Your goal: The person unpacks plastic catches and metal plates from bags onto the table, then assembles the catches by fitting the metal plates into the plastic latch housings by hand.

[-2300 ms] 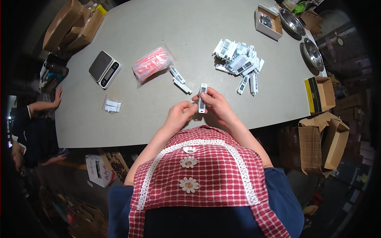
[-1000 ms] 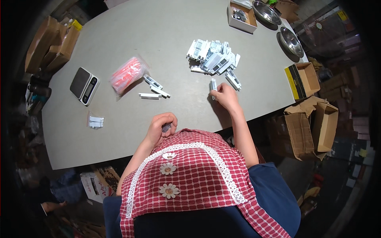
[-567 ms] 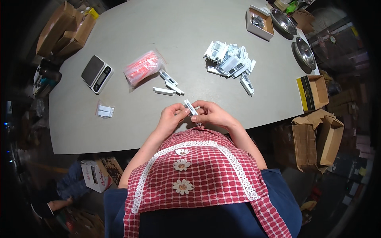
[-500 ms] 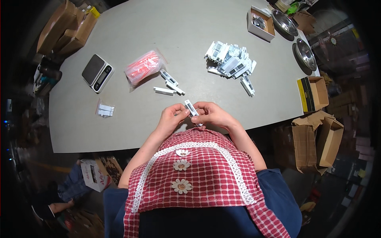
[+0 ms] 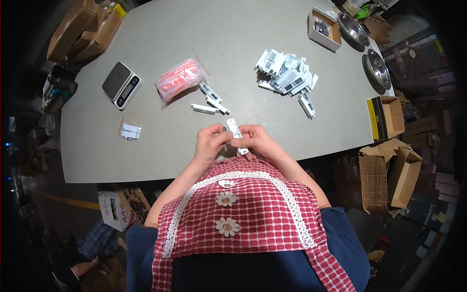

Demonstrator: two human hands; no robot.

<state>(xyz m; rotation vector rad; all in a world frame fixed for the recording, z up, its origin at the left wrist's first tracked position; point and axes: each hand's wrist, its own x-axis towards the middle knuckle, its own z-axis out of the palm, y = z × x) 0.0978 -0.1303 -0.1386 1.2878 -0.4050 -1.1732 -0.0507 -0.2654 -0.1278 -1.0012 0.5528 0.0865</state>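
The table (image 5: 165, 146) is plain grey — on its left side lie a scale (image 5: 122, 86), a small bag (image 5: 130, 130) nearer the person, and a pink bag (image 5: 180, 80) to the right of the scale. Three white parts (image 5: 204, 109) lie just beside the pink bag. Right of the middle is a pile (image 5: 288, 73) of similar parts — farther right stand a white box (image 5: 314, 36) and two steel bowls (image 5: 378, 69)

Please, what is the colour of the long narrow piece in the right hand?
The long narrow piece is white; it shows best in the head view.
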